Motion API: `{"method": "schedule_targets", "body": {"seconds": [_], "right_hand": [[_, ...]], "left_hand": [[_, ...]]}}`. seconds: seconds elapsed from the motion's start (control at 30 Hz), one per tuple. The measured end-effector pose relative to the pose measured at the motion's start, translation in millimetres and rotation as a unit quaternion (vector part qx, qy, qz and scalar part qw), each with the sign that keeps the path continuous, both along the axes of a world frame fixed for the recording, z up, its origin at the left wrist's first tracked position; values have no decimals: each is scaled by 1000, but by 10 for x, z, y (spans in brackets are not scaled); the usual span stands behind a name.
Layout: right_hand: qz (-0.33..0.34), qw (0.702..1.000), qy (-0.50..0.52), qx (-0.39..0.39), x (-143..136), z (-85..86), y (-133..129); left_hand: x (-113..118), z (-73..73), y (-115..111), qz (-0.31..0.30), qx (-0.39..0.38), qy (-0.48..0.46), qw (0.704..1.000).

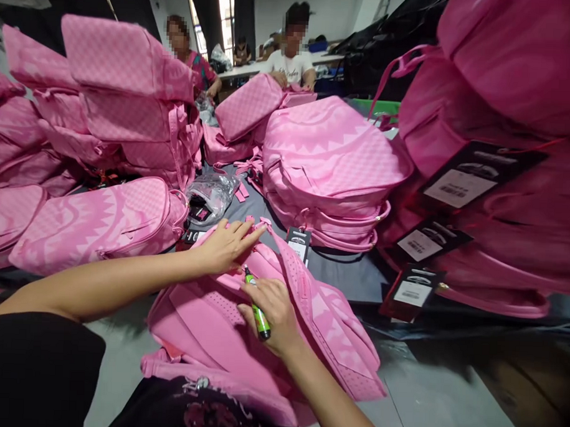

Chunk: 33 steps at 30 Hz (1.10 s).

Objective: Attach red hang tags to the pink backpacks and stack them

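Observation:
A pink backpack [206,326] lies back-side up on the grey table in front of me, its padded straps running to the right. My left hand [225,244] presses flat on the top of the backpack near its handle. My right hand [274,316] grips a green marker-like tool [259,311], tip pointing at the fabric just below my left hand. A black hang tag [299,242] lies beside the upper strap.
Stacks of pink backpacks stand at the left [106,107], centre [331,165] and right [502,152], the right ones with black hang tags [459,182]. A crumpled clear plastic bag [211,195] lies behind my left hand. Two people sit at the table's far end [290,64].

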State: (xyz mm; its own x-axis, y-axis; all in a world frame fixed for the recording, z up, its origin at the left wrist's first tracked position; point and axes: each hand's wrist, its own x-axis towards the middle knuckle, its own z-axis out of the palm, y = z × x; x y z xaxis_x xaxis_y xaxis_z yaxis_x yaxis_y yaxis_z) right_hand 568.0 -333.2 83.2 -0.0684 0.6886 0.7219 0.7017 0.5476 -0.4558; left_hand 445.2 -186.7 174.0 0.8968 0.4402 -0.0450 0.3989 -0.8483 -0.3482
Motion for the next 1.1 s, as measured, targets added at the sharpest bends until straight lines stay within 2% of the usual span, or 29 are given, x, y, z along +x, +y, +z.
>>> {"method": "schedule_targets", "body": {"seconds": [0.07,0.17,0.27,0.37,0.47,0.57,0.67,0.8,0.9,0.97,1.1], "right_hand": [[4,1000,6,-1,96,-38,-38],[-57,993,83,-55,232,-78,-82],[-98,983,124,-99,303,-12,-76],[-47,988,95,-116,306,140,15],[-2,983,61,-173,267,267,180],[6,970,11,-241,248,335,335],[-17,954,-58,-292,287,378,407],[-50,955,-102,-273,359,383,430],[-4,966,-50,-253,360,348,487],[9,965,-54,-258,336,325,539],[-60,953,-165,-246,289,301,589]], "left_hand": [[11,6,13,-3,-6,-3,1000],[-8,17,11,-4,-18,-23,1000],[-42,12,3,6,-22,-50,998],[-50,-19,21,22,-29,-59,998],[-14,-72,70,38,-34,-55,997],[49,-124,134,49,-42,-42,997],[103,-162,196,49,-48,-35,997],[138,-204,267,56,-61,-25,996],[150,-226,317,59,-70,-18,996],[154,-230,346,58,-75,-17,995],[153,-247,396,60,-92,-18,994]]}}
